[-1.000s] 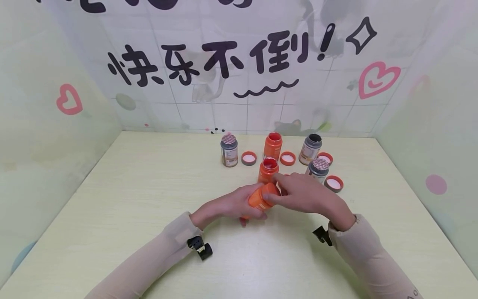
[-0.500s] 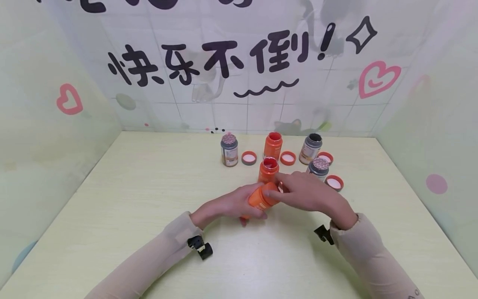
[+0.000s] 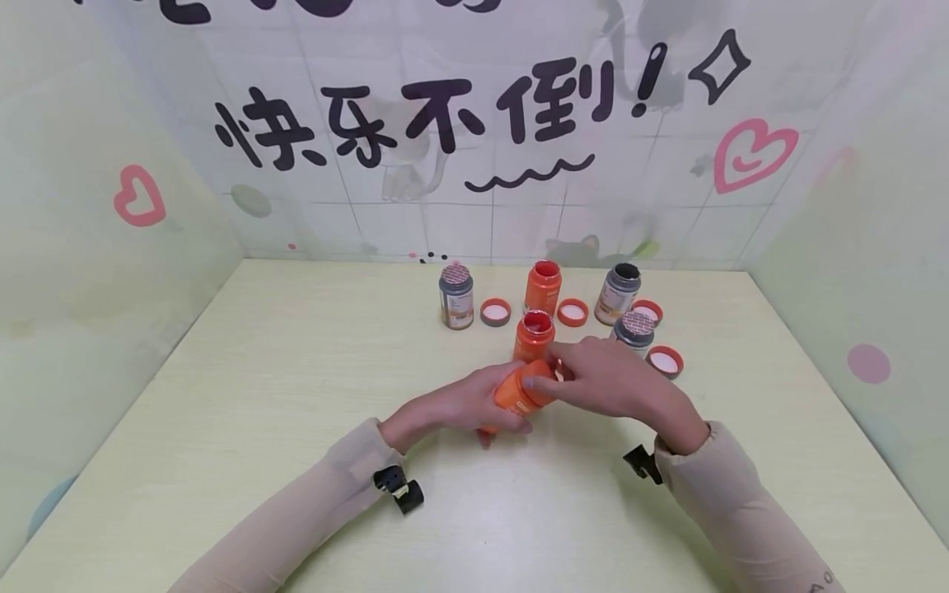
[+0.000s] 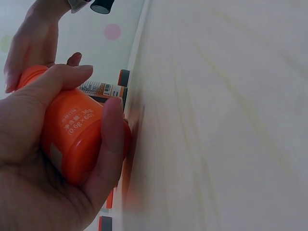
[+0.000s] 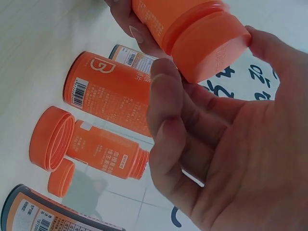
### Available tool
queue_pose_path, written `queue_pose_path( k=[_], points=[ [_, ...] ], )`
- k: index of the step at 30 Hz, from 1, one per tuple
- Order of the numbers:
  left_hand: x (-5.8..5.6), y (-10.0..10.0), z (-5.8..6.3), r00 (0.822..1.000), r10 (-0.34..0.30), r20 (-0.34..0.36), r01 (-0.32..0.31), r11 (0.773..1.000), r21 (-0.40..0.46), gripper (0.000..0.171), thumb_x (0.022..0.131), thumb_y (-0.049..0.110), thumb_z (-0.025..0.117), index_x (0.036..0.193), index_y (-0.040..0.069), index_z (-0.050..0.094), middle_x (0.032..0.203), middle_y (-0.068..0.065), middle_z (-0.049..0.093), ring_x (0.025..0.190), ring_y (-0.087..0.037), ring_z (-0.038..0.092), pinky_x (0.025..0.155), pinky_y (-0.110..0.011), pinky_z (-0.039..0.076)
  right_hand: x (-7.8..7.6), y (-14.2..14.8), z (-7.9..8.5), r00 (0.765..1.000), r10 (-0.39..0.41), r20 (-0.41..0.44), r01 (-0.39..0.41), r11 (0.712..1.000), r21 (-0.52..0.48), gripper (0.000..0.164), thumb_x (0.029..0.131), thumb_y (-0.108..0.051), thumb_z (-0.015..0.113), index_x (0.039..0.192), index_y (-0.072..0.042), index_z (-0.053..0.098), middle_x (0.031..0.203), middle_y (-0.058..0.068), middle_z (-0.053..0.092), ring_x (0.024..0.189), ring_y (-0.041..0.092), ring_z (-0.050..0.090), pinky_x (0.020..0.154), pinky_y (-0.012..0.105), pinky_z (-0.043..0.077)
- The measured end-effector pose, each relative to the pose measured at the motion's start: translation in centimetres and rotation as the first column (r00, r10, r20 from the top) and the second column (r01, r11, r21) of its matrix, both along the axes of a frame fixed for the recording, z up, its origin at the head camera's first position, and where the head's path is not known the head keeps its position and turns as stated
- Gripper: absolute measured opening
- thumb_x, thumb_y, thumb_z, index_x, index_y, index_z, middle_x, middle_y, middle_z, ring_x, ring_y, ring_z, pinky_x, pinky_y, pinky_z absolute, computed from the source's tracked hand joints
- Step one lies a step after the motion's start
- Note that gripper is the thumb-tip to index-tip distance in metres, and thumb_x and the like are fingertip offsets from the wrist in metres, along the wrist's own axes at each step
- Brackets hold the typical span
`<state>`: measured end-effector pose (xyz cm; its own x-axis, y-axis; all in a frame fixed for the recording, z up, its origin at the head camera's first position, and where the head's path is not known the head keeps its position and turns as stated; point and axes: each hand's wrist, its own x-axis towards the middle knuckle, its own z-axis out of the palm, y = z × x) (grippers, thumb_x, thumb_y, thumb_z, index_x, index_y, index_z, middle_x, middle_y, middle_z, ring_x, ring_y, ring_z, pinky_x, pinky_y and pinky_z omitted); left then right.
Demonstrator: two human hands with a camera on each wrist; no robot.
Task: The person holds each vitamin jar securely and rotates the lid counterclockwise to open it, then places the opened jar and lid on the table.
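My left hand [image 3: 474,401] grips an orange bottle [image 4: 77,125] by its body, tilted with the top toward the right. The fingers and thumb of my right hand [image 3: 615,383] pinch the orange lid [image 5: 211,48], which sits on that bottle's neck. A narrow gap line shows between lid and body in the right wrist view. Just behind the held bottle stands an orange bottle [image 3: 534,336] without its lid, its mouth rimmed by torn seal. A grey bottle [image 3: 635,329] with a patterned seal stands behind my right hand, its lower part hidden.
Farther back stand a lidless orange bottle [image 3: 543,288], a grey bottle [image 3: 455,303] with its seal, and a dark-mouthed grey bottle [image 3: 619,296]. Loose lids, including a left lid [image 3: 495,312], a middle lid [image 3: 572,312] and a right lid [image 3: 665,361], lie beside them. A printed wall [image 3: 356,222] closes the back.
My right hand has moved very slightly up and to the right, its fingers shifting on the lid. My left hand keeps the bottle in nearly the same place.
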<state>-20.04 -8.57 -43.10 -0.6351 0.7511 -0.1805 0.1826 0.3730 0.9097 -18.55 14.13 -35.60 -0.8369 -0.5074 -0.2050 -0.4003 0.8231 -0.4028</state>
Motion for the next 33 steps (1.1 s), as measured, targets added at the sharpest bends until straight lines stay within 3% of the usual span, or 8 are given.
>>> queue_pose_path(
  k=[5, 11, 14, 20, 26, 33],
  points=[
    [0.05, -0.07, 0.04, 1.000, 0.004, 0.004, -0.004, 1.000, 0.004, 0.048, 0.090, 0.021, 0.076, 0.131, 0.027, 0.052, 0.113, -0.003, 0.060, 0.069, -0.020, 0.065, 0.053, -0.033, 0.059, 0.04, 0.05, 0.06, 0.999, 0.034, -0.017, -0.034, 0.999, -0.005, 0.035, 0.094, -0.055, 0.065, 0.110, -0.025, 0.062, 0.065, -0.002, 0.057, 0.056, 0.013, 0.053, 0.054, 0.029, 0.040],
    [0.05, -0.07, -0.09, 1.000, 0.010, 0.010, -0.010, 1.000, 0.001, 0.051, 0.090, 0.021, 0.077, 0.132, 0.030, 0.050, 0.114, -0.002, 0.060, 0.071, -0.020, 0.066, 0.054, -0.034, 0.060, -0.02, 0.03, -0.11, 1.000, -0.007, 0.015, 0.007, 1.000, -0.001, 0.054, 0.093, -0.070, 0.058, 0.123, -0.026, 0.065, 0.063, -0.004, 0.054, 0.060, 0.014, 0.055, 0.058, 0.031, 0.041],
    [0.05, -0.05, -0.04, 1.000, 0.011, 0.007, -0.011, 1.000, -0.003, 0.053, 0.090, 0.021, 0.077, 0.134, 0.030, 0.050, 0.115, -0.002, 0.060, 0.072, -0.020, 0.066, 0.054, -0.034, 0.060, -0.02, 0.05, -0.09, 1.000, -0.006, 0.021, 0.006, 1.000, 0.015, 0.058, 0.095, -0.070, 0.055, 0.130, -0.025, 0.066, 0.061, -0.003, 0.052, 0.060, 0.014, 0.055, 0.058, 0.031, 0.040],
    [0.04, 0.00, 0.07, 1.000, 0.006, 0.005, -0.006, 1.000, 0.000, 0.050, 0.090, 0.022, 0.077, 0.132, 0.026, 0.051, 0.114, -0.003, 0.060, 0.070, -0.021, 0.065, 0.053, -0.033, 0.059, 0.05, 0.07, 0.03, 1.000, 0.014, 0.008, -0.014, 1.000, 0.019, 0.039, 0.093, -0.059, 0.064, 0.110, -0.024, 0.063, 0.064, -0.001, 0.055, 0.058, 0.014, 0.053, 0.056, 0.030, 0.040],
    [0.11, -0.07, 0.09, 1.000, -0.001, 0.005, 0.000, 1.000, 0.015, 0.050, 0.090, 0.020, 0.076, 0.132, 0.025, 0.051, 0.113, -0.004, 0.059, 0.073, -0.022, 0.065, 0.052, -0.035, 0.059, 0.07, -0.12, 0.07, 1.000, 0.000, 0.021, -0.001, 1.000, 0.029, 0.052, 0.093, -0.068, 0.059, 0.123, -0.026, 0.065, 0.063, -0.003, 0.053, 0.060, 0.014, 0.054, 0.056, 0.031, 0.039],
    [0.15, -0.04, 0.12, 1.000, -0.002, 0.005, 0.002, 1.000, 0.014, 0.046, 0.090, 0.020, 0.076, 0.130, 0.024, 0.053, 0.109, -0.005, 0.059, 0.067, -0.021, 0.064, 0.051, -0.035, 0.058, 0.07, 0.01, -0.01, 0.999, 0.044, -0.009, -0.044, 0.999, 0.027, 0.039, 0.093, -0.061, 0.063, 0.108, -0.025, 0.062, 0.064, -0.001, 0.052, 0.057, 0.013, 0.050, 0.054, 0.029, 0.034]
  ],
)
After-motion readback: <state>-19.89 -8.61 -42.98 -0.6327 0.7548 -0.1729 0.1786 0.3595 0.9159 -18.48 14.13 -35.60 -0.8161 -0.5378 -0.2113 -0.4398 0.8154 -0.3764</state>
